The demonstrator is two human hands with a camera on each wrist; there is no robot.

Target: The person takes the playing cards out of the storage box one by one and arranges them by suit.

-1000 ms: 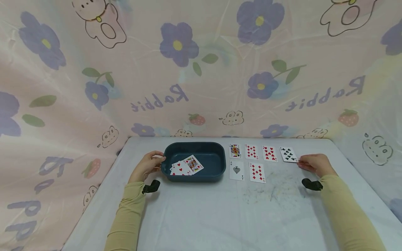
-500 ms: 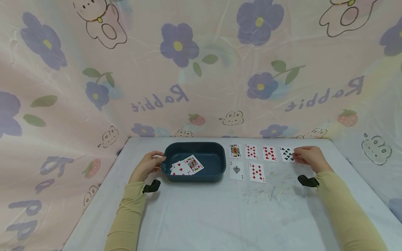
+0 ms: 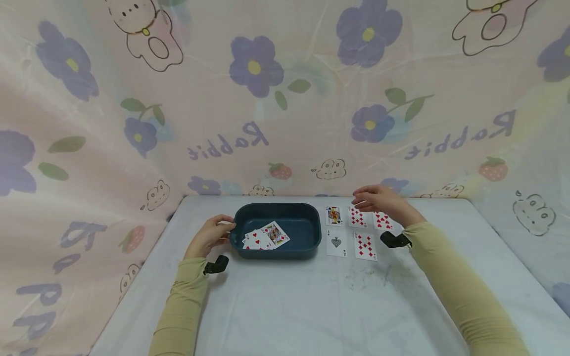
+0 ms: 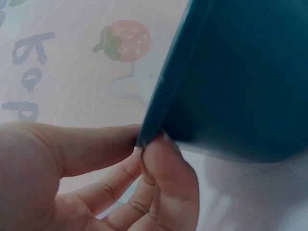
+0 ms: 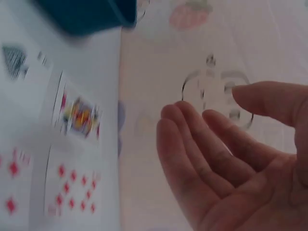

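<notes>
My left hand (image 3: 209, 236) pinches the left rim of a dark teal plastic basin (image 3: 278, 254). In the left wrist view, thumb and forefinger (image 4: 168, 168) meet across the rim. A face card (image 3: 275, 234) and a hearts card (image 3: 256, 240) lie overlapping inside. Above the back row of playing cards is my right hand (image 3: 385, 201), its fingers apart and holding nothing. That row has a face card (image 3: 334, 216), a diamonds card (image 3: 357, 219) and a hearts card (image 3: 381, 221), partly covered by the hand. The clubs card is hidden behind the right hand and sleeve.
In the front row are an ace of spades (image 3: 336, 243) and a diamonds card (image 3: 365, 246). Smudges mark the white tabletop (image 3: 356, 279) in front of them. A patterned curtain (image 3: 303, 118) hangs behind and along both sides.
My right hand left the clubs card at the right end, rose and moved left over the back row. My left hand and the basin stayed put.
</notes>
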